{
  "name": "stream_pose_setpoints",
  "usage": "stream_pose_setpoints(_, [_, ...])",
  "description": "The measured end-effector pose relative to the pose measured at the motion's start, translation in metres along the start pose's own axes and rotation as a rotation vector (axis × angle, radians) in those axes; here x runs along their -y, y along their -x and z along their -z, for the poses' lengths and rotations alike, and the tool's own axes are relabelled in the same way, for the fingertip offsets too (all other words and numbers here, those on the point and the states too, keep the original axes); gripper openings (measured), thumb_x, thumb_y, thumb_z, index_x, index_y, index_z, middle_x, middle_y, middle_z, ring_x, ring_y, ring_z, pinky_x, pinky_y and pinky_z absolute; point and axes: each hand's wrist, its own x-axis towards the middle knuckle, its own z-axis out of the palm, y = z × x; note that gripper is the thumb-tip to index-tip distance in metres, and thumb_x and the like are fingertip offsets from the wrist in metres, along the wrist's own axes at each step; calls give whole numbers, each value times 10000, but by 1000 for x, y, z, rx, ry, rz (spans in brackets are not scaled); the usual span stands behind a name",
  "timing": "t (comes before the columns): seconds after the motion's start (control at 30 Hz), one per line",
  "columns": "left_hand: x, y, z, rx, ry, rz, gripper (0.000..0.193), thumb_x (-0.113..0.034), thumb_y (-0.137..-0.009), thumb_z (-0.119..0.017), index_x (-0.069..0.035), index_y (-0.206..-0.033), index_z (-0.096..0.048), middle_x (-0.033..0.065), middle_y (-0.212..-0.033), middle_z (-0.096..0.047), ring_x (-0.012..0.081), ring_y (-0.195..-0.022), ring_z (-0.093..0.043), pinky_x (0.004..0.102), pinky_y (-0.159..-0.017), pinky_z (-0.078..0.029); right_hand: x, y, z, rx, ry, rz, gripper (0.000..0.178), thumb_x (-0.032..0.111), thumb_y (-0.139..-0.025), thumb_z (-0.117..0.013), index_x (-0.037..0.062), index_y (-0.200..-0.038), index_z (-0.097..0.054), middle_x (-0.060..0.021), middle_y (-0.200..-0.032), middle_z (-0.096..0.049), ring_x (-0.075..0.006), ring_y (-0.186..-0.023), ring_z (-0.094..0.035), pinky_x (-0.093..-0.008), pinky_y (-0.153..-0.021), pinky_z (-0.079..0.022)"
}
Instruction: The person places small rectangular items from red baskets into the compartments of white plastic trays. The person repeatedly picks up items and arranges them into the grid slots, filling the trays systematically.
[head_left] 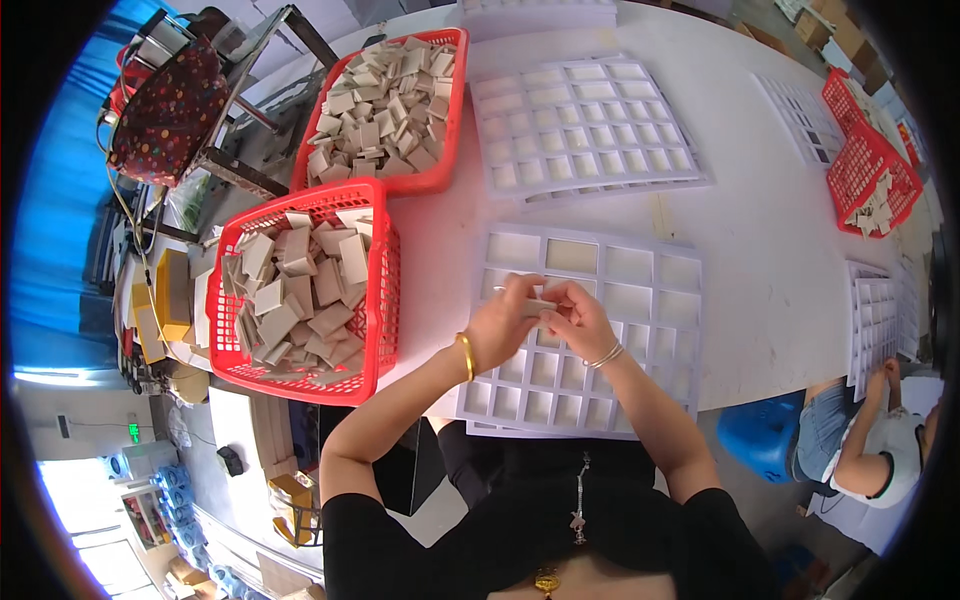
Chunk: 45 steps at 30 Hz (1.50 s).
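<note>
Two bare hands meet over the near white foam grid tray (640, 300) with square compartments, and between them they pinch one small pale square tile (537, 306). The left hand (503, 325), with a gold bangle at the wrist, closes its fingertips on the tile's left end; the right hand (582, 318), with a thin silver bangle, closes on its right end. The tile is held just above the tray's left-middle compartments, not yet seated in any of them.

One red plastic mesh basket (385, 300) heaped with beige square tiles stands just left of that tray, near the left hand. A second red plastic basket (455, 120), also full of beige tiles, sits behind it, touching or nearly touching its far rim. A second white grid tray (585, 125) lies farther back on the white table (770, 250), apart from the near one. A third red basket (868, 160) stands at the far right edge of the table, with more white grid trays around it; their number cannot be told in the bent rim of the view.

One other person (880, 450) in a white top sits at lower right, well apart, on a blue stool (760, 435).
</note>
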Motion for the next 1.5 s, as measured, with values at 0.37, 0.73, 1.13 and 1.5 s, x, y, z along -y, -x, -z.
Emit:
stream_pose_setpoints(0.37, [161,-195,132,-666,-527,283,288,-180,-783,-620,-154,-1070,-628,182,-1106,-579,347,-1085,-539,431,-898,-446,30,33,63,-502,193,96,218,95,-910,-568,18,-1096,-484,-61,-923,-551,-82,-616,-550,-192,-441,-416])
stream_pose_setpoints(0.73, [213,-202,147,-523,-537,566,303,-305,-840,-615,-45,-982,-679,198,-952,-669,333,-895,-643,402,-800,-493,-6,77,68,-457,486,5,213,79,-855,-615,34,-1043,-527,-66,-858,-606,-124,-721,-605,-232,-572,-478])
stream_pose_setpoints(1.13, [95,-100,27,-903,427,-132,295,34,-832,-602,-13,-1045,-403,94,-948,-498,102,-680,-498,238,-579,-427,-13,89,35,-94,875,121,121,51,-825,-579,64,-941,-607,-98,-817,-635,-278,-733,-618,-363,-659,-494])
stream_pose_setpoints(1.5, [27,70,-56,25,249,302,287,62,-806,-554,-74,-1054,-602,77,-896,-571,176,-714,-577,281,-606,-471,-23,88,32,-40,1278,335,245,63,-687,-692,108,-916,-617,-69,-960,-515,-254,-881,-542,-372,-679,-450])
